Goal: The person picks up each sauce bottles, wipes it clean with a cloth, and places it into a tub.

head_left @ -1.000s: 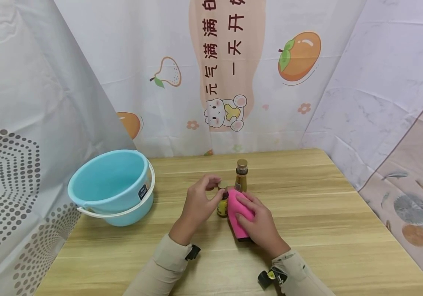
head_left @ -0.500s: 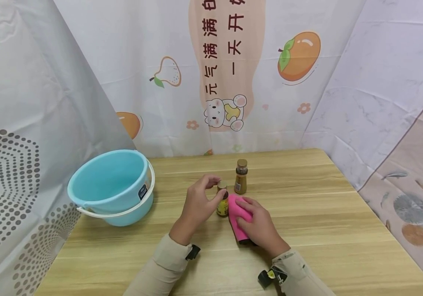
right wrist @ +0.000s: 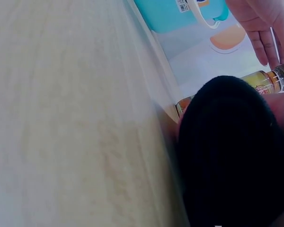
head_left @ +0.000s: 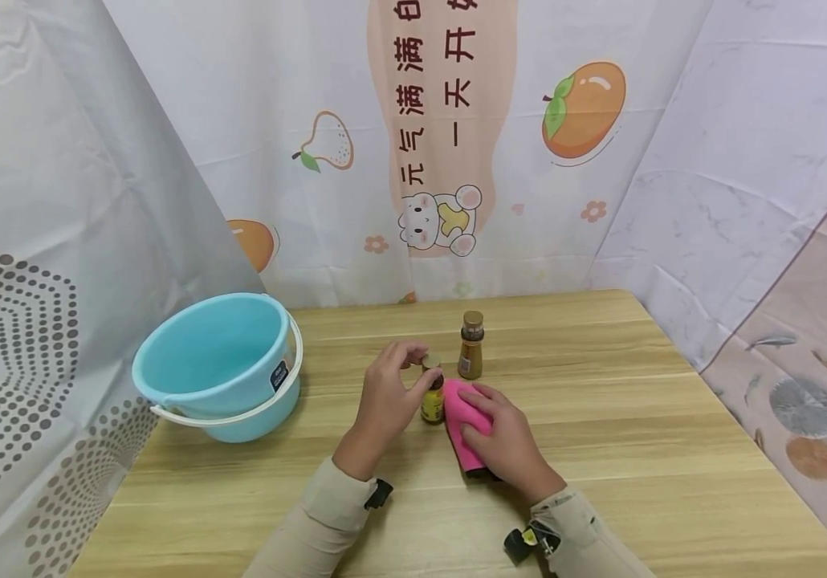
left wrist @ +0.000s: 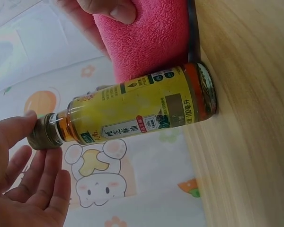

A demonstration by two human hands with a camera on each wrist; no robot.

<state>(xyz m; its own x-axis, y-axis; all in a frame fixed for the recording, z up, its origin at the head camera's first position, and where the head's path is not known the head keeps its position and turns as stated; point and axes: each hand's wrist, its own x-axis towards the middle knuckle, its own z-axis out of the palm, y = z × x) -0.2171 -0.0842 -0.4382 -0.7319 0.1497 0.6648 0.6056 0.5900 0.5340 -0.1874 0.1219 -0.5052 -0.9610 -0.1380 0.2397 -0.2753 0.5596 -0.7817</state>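
My left hand (head_left: 392, 393) pinches the gold cap of a small sesame oil bottle (head_left: 433, 407) between thumb and fingers. Its yellow label faces the left wrist camera, and the bottle stands upright on the table. Just right of it, my right hand (head_left: 506, 437) grips a pink fuzzy pad (head_left: 462, 437) with a black base, thumb and fingers curled over its top. The pad's pink pile (left wrist: 149, 42) lies right against the bottle's side in the left wrist view. In the right wrist view the black base (right wrist: 232, 156) hides most of the bottle.
A second bottle with a gold cap (head_left: 470, 353) stands behind the pad. On the left of the wooden table (head_left: 601, 482) is a light blue bucket (head_left: 240, 429) with a white handle. A printed curtain (head_left: 276, 201) hangs along the table's back edge.
The pink pad has come down and back toward me, uncovering the lower part of the rear bottle. My left hand and the sesame oil bottle have shifted very slightly left.
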